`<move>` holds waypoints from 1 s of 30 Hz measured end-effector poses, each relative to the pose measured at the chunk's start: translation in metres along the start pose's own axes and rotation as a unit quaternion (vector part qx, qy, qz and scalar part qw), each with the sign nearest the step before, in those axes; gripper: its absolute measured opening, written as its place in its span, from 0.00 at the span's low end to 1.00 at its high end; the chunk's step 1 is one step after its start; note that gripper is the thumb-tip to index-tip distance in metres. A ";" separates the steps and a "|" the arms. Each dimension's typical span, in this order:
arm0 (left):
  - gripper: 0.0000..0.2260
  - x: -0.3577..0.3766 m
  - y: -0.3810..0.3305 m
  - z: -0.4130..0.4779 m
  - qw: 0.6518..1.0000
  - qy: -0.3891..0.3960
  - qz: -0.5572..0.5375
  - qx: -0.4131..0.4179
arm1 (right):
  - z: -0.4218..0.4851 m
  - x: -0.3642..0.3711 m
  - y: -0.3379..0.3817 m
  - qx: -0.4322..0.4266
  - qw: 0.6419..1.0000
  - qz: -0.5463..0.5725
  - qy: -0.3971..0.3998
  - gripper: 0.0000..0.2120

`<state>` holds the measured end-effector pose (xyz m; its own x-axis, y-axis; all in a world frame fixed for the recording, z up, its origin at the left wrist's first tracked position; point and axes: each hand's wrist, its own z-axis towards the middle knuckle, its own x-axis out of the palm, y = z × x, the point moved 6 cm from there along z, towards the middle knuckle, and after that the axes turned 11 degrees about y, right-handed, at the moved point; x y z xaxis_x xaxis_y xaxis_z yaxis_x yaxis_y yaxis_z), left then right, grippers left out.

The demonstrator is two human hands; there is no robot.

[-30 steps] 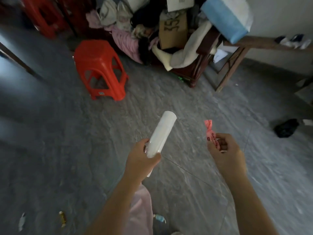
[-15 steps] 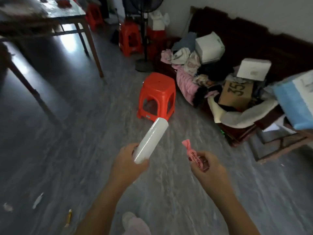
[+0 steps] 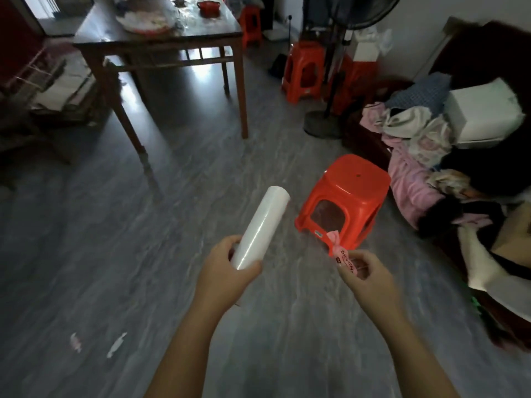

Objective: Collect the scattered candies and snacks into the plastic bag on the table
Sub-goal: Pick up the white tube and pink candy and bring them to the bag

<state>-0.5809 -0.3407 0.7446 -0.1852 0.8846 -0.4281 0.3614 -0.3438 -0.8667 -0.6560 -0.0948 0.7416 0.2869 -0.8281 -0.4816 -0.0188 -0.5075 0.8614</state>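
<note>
My left hand (image 3: 227, 271) is closed around the lower end of a white plastic bag roll (image 3: 260, 229), tilted up and to the right. My right hand (image 3: 366, 278) pinches a pink wrapped candy (image 3: 342, 252) between fingertips. Two wrapped candies (image 3: 116, 344) lie on the grey floor (image 3: 143, 254), lower left. An orange stool (image 3: 344, 199) stands ahead; the wooden surface (image 3: 161, 33) is well beyond.

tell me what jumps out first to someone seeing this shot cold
The left hand grips a white roll at centre frame, and the right hand pinches a pink candy wrapper. A bright orange stool stands just beyond them on the grey floor.
</note>
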 end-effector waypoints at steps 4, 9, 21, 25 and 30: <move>0.17 -0.009 -0.020 0.071 1.000 -0.007 -0.011 -0.004 | 0.090 0.014 0.020 -0.030 0.999 0.016 0.020 0.07; 0.20 -0.036 -0.053 0.176 0.998 -0.058 0.030 -0.008 | 0.228 0.013 0.045 -0.062 0.996 0.005 0.057 0.06; 0.21 -0.173 -0.081 0.369 0.977 -0.202 0.012 -0.066 | 0.496 0.108 0.201 -0.162 0.972 0.017 0.171 0.07; 0.19 -0.223 -0.052 0.447 0.975 -0.203 -0.008 -0.085 | 0.575 0.155 0.228 -0.164 0.974 -0.010 0.153 0.08; 0.22 -0.309 -0.035 0.556 0.974 -0.206 0.021 -0.094 | 0.670 0.215 0.290 -0.153 0.975 -0.033 0.155 0.08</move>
<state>-1.0439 -0.7778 0.7647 -0.5037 0.6558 -0.5623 0.5310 -0.2784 -0.8003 -1.2411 -0.5791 0.7803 0.5550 -0.6596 -0.5069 0.2830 -0.4233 0.8607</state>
